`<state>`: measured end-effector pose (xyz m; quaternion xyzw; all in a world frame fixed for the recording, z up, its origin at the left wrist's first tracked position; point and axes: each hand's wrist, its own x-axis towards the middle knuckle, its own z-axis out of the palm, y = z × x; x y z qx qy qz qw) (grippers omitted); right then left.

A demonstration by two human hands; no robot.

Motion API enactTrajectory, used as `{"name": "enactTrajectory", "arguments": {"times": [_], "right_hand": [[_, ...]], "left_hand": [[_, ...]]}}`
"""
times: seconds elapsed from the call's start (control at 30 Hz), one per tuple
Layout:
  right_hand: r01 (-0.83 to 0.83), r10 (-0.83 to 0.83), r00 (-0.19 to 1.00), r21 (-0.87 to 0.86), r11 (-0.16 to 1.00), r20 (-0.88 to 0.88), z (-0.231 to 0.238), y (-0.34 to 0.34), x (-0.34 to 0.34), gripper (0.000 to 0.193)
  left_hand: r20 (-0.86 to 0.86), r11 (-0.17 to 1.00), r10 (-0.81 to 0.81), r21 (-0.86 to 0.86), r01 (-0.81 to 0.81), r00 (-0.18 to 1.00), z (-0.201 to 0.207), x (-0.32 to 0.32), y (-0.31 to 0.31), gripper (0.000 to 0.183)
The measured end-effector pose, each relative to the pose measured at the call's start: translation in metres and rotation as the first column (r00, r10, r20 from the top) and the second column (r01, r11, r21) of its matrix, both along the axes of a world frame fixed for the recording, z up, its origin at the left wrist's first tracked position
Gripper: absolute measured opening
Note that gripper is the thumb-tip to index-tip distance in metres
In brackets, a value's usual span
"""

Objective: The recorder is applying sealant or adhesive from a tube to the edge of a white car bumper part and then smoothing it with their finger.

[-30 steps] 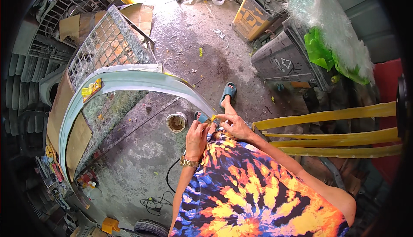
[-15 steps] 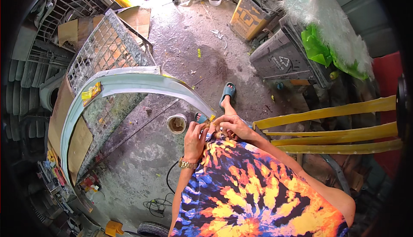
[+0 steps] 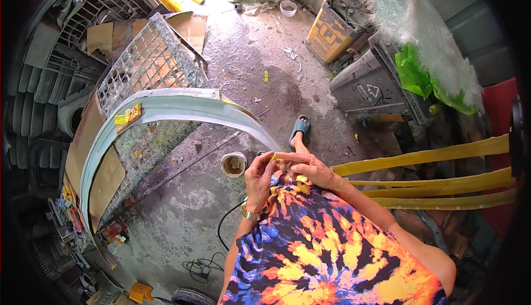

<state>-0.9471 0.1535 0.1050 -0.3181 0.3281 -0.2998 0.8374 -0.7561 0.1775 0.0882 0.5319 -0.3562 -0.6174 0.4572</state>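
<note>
At the tip of the curved strip [image 3: 177, 106]: our left hand [image 3: 259, 180] pinches a yellow scrap [image 3: 274, 157]; our right hand [image 3: 314, 171] reaches beside it, grip unclear.
Strip: before us and leftward, above the floor [image 3: 182, 211].
Danger: tugging might swing it, we judge.
Long axis: arcs away from our hands, leftward, then back; the tip points toward us, rightward.
</note>
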Motion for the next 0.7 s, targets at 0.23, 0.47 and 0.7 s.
{"name": "enactTrajectory", "arguments": {"times": [0.23, 0.47, 0.7], "right_hand": [[-0.075, 0.038, 0.988, -0.252, 0.965, -0.148, -0.010, 0.000, 0.004, 0.048], [-0.145, 0.123, 0.985, -0.191, 0.971, -0.121, -0.005, -0.002, -0.003, 0.045], [-0.122, 0.015, 0.941, 0.297, 0.947, 0.339, 0.005, 0.000, -0.007, 0.056]], "left_hand": [[0.045, 0.997, -0.026, -0.066, 0.029, 0.999, -0.002, 0.000, 0.000, 0.030], [-0.038, 0.996, -0.061, -0.068, 0.058, 0.997, 0.009, 0.008, 0.000, 0.027], [-0.007, 0.968, -0.156, -0.201, 0.152, 0.988, 0.030, 0.006, -0.012, 0.018]]}}
